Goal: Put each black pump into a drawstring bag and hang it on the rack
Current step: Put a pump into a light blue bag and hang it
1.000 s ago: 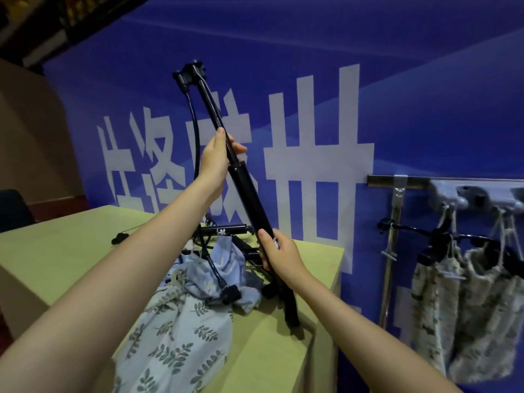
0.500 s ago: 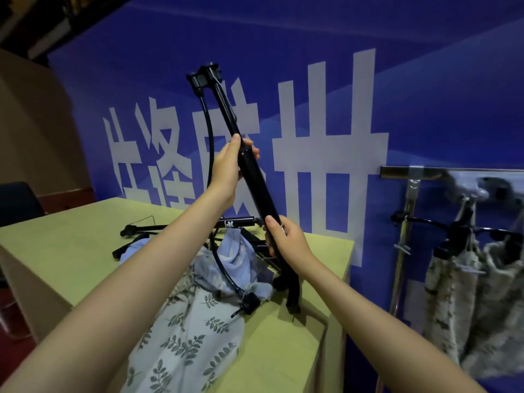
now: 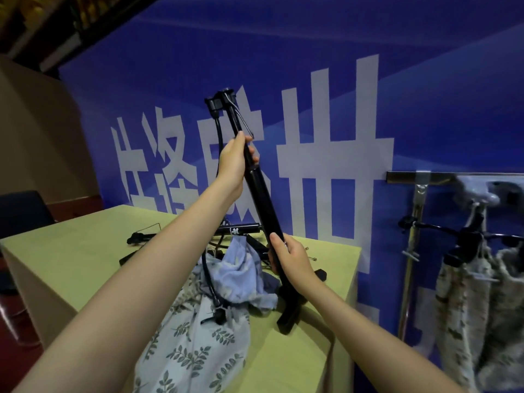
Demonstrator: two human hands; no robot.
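Note:
A long black pump [image 3: 262, 194] stands tilted on the table, its foot [image 3: 290, 316] resting near the right edge and its head up top. My left hand [image 3: 235, 160] grips the thin rod near the top. My right hand [image 3: 289, 258] grips the lower barrel. The pump's black hose [image 3: 209, 279] loops down onto a leaf-print drawstring bag [image 3: 192, 344] lying on the table. More black pumps [image 3: 238, 230] lie behind the bag. Filled bags [image 3: 465, 307] hang on the rack [image 3: 411, 251] at the right.
The yellow-green table [image 3: 71, 268] ends at a right edge close to the rack's metal pole. A blue banner with white characters [image 3: 340, 137] stands behind. A dark chair [image 3: 19, 211] sits at the far left.
The pump's rod has slid down into the barrel, so the pump is shorter. My left hand has come down with it; my right hand stays on the lower barrel.

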